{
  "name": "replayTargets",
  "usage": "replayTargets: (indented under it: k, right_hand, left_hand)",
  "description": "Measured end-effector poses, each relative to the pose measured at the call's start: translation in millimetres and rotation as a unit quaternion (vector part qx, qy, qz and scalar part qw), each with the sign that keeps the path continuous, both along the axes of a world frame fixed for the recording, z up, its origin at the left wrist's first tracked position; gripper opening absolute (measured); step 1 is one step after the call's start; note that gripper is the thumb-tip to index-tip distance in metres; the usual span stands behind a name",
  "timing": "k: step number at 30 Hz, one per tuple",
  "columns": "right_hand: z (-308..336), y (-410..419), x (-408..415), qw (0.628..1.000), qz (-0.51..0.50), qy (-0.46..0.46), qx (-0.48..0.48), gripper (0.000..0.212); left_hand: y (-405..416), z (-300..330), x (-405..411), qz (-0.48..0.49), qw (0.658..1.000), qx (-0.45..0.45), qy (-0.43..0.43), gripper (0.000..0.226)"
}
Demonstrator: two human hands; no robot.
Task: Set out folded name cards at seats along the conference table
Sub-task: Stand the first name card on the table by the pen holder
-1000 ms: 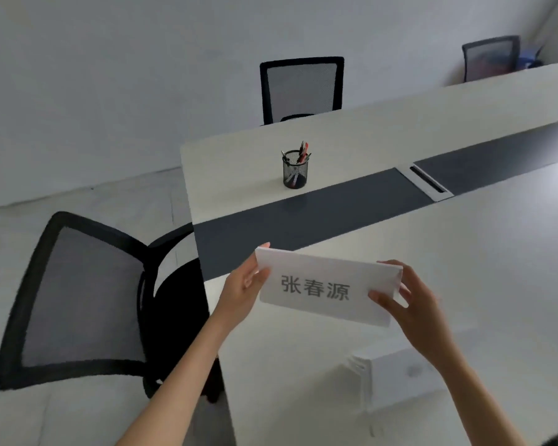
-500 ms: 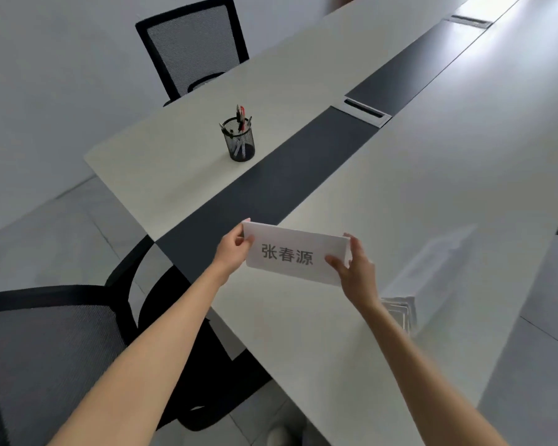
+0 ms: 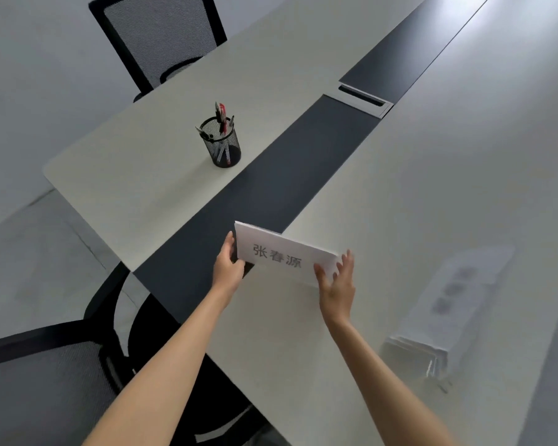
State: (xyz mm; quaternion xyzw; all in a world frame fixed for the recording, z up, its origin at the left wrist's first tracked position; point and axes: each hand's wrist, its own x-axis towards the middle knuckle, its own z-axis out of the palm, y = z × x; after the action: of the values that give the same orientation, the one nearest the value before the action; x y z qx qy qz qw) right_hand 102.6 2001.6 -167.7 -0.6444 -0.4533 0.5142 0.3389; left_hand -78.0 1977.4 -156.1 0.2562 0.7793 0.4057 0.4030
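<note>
Name card (image 3: 282, 255) is pinched at both ends: left hand (image 3: 227, 268) & right hand (image 3: 335, 283) clamped on it. Should be set square on worktop (image 3: 432, 188), text facing seat.

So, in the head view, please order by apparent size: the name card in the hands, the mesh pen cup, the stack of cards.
1. Stack of cards, though it lies nearer the camera
2. Name card
3. Pen cup, farthest away
</note>
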Motion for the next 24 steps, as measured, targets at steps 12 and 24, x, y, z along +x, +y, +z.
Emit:
replayTargets:
  k: [12, 24]
  right_hand:
    - [-24.4, 3.2, -57.4, 0.997, -0.009, -0.061, -0.043, 0.075]
    - [-28.9, 129.0, -124.6, 0.997, -0.012, -0.07, -0.041, 0.07]
  left_hand:
    - [54.2, -31.6, -41.1, -0.086, 0.995, 0.036, -0.025, 0.072]
    - [193.1, -46.2, -120.3, -0.152, 0.987, 0.059, 0.013, 0.046]
